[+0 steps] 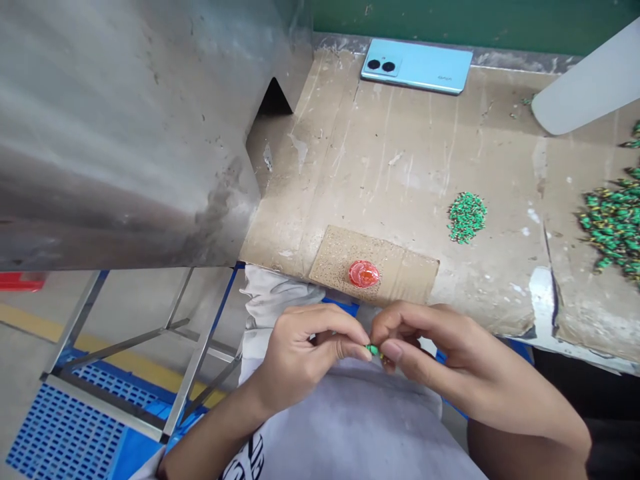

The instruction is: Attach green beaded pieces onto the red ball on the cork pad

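Note:
Both hands meet in front of my body, just off the table's near edge. Between thumb and forefinger, my left hand (310, 350) pinches a small green piece (373, 349). My right hand (435, 343) closes its thumb and fingers at the other side of that piece, where a bit of yellow shows; its fingertips partly hide it. Just beyond the hands, a small red dish (364, 274) with something wet and glossy in it sits on a speckled cardboard piece (413, 270). A small heap of tiny green parts (467, 217) lies farther off to the right.
A larger pile of green-and-yellow pieces (617, 227) spreads at the right edge. A light blue phone (417, 65) lies at the back, near a white cylinder (585, 83). On the left stands a big metal housing (125, 133), above a metal frame (193, 363) and blue perforated mat (65, 427).

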Demonstrator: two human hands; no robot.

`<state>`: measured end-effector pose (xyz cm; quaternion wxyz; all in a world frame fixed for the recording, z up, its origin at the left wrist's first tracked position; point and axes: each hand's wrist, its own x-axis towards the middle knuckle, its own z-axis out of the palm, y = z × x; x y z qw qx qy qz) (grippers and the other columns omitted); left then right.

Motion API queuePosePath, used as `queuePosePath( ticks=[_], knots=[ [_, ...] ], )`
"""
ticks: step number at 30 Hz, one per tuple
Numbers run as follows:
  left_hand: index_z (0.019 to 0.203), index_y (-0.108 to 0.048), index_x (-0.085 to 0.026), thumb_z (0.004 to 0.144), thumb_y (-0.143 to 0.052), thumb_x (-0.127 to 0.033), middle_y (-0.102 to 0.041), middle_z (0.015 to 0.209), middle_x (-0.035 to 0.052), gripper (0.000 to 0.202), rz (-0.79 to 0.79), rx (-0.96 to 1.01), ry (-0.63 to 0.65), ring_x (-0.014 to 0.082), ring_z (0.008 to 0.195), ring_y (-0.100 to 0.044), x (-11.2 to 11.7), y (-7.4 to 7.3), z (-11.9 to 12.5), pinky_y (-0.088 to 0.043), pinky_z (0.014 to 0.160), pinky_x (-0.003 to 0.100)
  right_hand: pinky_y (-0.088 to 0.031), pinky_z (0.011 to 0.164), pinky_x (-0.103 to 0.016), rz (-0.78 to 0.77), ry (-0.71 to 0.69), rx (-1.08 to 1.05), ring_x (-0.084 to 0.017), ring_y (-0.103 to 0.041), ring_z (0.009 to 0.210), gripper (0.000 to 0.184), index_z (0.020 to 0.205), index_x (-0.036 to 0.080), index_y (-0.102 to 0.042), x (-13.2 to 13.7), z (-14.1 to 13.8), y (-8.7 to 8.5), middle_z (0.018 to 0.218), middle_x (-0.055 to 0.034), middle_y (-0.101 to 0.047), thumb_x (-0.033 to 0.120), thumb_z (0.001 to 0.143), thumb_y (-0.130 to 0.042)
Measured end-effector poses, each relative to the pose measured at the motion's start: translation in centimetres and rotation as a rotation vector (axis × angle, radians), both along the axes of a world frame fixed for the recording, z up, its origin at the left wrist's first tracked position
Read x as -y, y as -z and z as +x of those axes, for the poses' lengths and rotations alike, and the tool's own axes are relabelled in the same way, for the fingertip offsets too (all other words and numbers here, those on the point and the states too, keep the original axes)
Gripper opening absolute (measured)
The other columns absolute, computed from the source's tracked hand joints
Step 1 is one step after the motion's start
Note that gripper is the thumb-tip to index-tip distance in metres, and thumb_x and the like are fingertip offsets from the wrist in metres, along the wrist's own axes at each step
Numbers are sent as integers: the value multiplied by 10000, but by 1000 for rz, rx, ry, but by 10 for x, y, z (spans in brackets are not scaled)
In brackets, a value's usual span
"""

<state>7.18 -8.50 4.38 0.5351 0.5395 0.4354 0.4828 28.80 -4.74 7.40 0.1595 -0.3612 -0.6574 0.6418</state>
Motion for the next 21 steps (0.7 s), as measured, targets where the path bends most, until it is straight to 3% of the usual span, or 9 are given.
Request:
queuePosePath(
  ticks=[7, 12, 21],
  knots=[
    [817, -811, -180, 883, -891, -175, -832, 737, 32, 103, 78, 4, -71, 146, 630, -761, 0, 2, 2, -588, 590, 204, -560, 571, -185, 105, 137, -6, -106, -657, 629, 23, 1048, 262, -691, 14, -6, 1, 835, 24, -761, 277, 1032, -684],
    [893, -827, -192, 908, -869, -182, -847, 776, 42, 45, 175, -9, -33, 169, 673, -791, 2, 1, 1, -632, 628, 232, -570, 605, -167, 306, 152, -50, -92, -659, 631, 105, 1025, 249, -665, 18, -6, 3, 809, 38, -741, 150, 988, -666],
    [933, -804, -144, 889, -862, -79, -862, 849, 65, 98, 278, -76, -11, 164, 745, -818, 2, -2, -1, -661, 727, 206, -565, 636, -229, 517, 158, -49, -121, -705, 685, 147, 1096, 245, -613, 21, -7, 9, 848, 14, -750, 125, 1011, -600]
  ],
)
